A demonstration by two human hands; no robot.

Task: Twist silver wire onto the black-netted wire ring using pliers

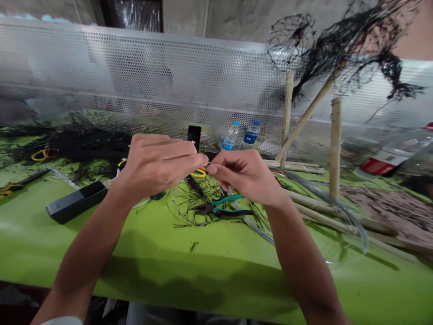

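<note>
Two-handed pinch above a worktable, with the pliers [214, 209] as landmark. Beyond and above the pliers, the fingertips of the left hand [158, 162] and right hand [252, 174] meet, narrowly closed on a small piece [208, 165]. The piece lies directly between the two sets of tips — to the right of the left fingers, to the left of the right — and is too covered for its kind or long axis to be told. The pliers lie crosswise, nose to the left, handles reaching beneath the right hand, which is the nearer to them. Black netting [194, 185] spreads under and beyond their nose; yellow handles [198, 173] show farther beyond. Clear tubing [259, 230] and wooden sticks [334, 149] bound the space to the right of the pliers. On their near side, green tabletop [162, 253] extends to the table's edge — bearing a dark scrap [194, 246].
</note>
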